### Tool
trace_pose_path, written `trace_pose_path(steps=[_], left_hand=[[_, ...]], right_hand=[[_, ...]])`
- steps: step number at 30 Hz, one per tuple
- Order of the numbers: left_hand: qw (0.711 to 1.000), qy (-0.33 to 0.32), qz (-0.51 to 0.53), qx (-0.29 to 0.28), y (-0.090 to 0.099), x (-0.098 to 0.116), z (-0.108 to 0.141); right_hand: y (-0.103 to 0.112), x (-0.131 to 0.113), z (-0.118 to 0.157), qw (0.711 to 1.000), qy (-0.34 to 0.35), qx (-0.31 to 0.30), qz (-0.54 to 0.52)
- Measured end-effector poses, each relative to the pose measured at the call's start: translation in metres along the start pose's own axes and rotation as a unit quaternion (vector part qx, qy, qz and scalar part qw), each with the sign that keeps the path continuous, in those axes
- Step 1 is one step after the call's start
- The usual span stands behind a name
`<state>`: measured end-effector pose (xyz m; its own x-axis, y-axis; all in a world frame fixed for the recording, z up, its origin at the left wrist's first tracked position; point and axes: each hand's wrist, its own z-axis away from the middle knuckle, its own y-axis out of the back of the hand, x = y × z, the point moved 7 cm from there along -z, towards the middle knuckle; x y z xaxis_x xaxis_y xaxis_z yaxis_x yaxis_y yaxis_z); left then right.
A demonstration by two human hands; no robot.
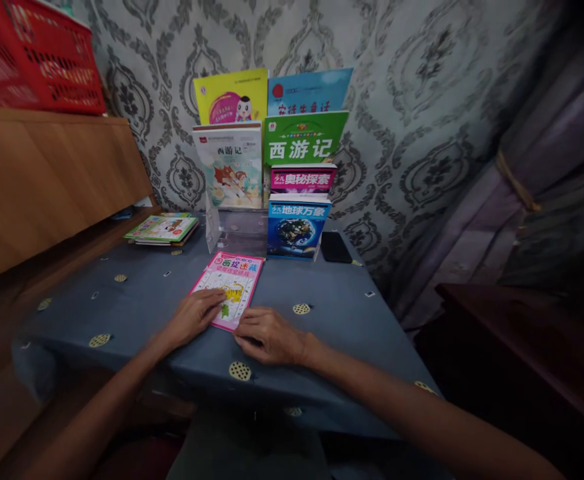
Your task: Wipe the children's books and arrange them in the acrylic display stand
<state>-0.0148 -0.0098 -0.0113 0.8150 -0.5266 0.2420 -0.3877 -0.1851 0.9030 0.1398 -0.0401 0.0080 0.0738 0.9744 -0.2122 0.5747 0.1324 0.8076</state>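
Observation:
A pink-edged picture booklet (241, 270) with a yellow cartoon animal on its cover lies closed on the table before me, slightly slanted. My left hand (199, 315) rests on its lower left part, fingers stretched out over the cover. At the lower right corner, my right hand (268, 335) has its fingers bent and closed on the booklet's edge. Just behind stands a clear book rack (237, 230) holding several upright books. Among them are a white storybook (235, 167), a green book (305, 137) and a blue book with a globe (295, 230).
A small stack of books (162, 229) lies at the table's back left. The black phone (336, 247) is right of the rack. Blue cloth (142, 300) covers the table. A red basket (42, 60) stands on a wooden cabinet (57, 180) at left; a curtain (472, 180) hangs at right.

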Motion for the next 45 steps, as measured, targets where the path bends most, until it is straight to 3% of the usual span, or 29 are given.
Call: trace_pose_path(steps=[10, 19, 32, 38, 42, 45], left_hand=[[0.981, 0.102, -0.158, -0.041, -0.001, -0.043, -0.047], [0.960, 0.180, -0.207, -0.050, -0.005, -0.056, -0.079], [0.948, 0.239, -0.205, -0.049, -0.002, -0.059, -0.092], [0.949, 0.251, -0.188, -0.046, -0.004, -0.064, -0.091], [0.950, 0.253, -0.174, -0.049, -0.002, -0.068, -0.092], [0.953, 0.253, -0.162, -0.050, -0.001, -0.070, -0.092]], right_hand=[[0.004, 0.013, 0.002, 0.995, -0.061, 0.020, -0.075], [-0.006, 0.022, 0.006, 0.995, -0.078, -0.004, -0.064], [-0.009, 0.026, 0.008, 0.993, -0.100, -0.007, -0.068], [-0.012, 0.033, 0.006, 0.984, -0.147, -0.010, -0.096], [-0.011, 0.044, -0.003, 0.981, -0.183, -0.008, -0.062], [-0.012, 0.058, -0.008, 0.976, -0.212, -0.039, -0.024]])
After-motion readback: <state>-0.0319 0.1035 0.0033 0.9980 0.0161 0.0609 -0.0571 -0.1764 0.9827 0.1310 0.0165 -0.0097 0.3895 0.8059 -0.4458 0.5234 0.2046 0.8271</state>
